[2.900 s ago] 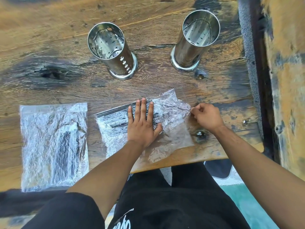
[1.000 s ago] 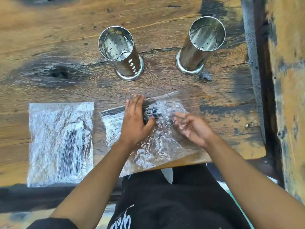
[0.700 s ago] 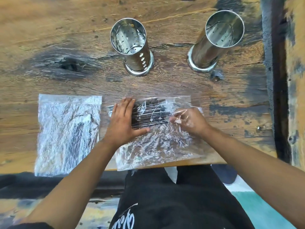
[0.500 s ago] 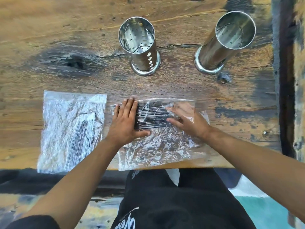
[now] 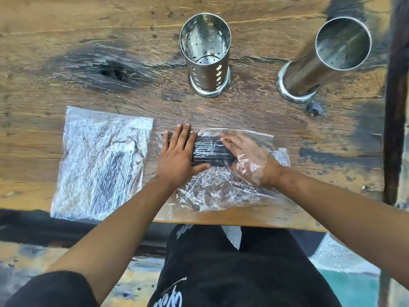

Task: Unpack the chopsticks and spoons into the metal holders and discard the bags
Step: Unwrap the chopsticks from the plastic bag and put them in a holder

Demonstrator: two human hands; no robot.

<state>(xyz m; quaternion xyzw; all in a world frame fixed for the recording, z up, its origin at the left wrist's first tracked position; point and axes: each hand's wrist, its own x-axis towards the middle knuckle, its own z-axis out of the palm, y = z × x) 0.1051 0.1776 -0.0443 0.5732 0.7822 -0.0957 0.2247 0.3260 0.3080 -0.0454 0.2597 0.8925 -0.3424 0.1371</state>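
A person seated at a weathered wooden desk (image 5: 66, 29) works on a clear plastic bag (image 5: 221, 191) of black chopsticks (image 5: 208, 151) lying at the centre of the frame, near the desk's front edge. The left hand (image 5: 177, 154) lies flat on top of the bag, fingers spread and extended, pinning the left end of the bundle and gripping nothing. The right hand (image 5: 247, 156) is inside the bag's open right end, seen through the film, its fingers loosely extended over the right end of the bundle; whether they have closed on the sticks cannot be told.

A second bag (image 5: 99, 165), still flat and apparently unopened, lies at the left of the frame with dark utensils showing through its crinkled film. Two metal holders stand upright and empty in the upper part of the frame: a perforated one (image 5: 207, 54) at upper centre and a taller one (image 5: 325, 58) at upper right.

The chopsticks look light, stiff and smooth, likely to slide and scatter if taken loosely, so the bundle is best gripped around its middle or its right end. The film is thin, soft and slippery, and should be held down at its closed left end while the sticks are drawn out.
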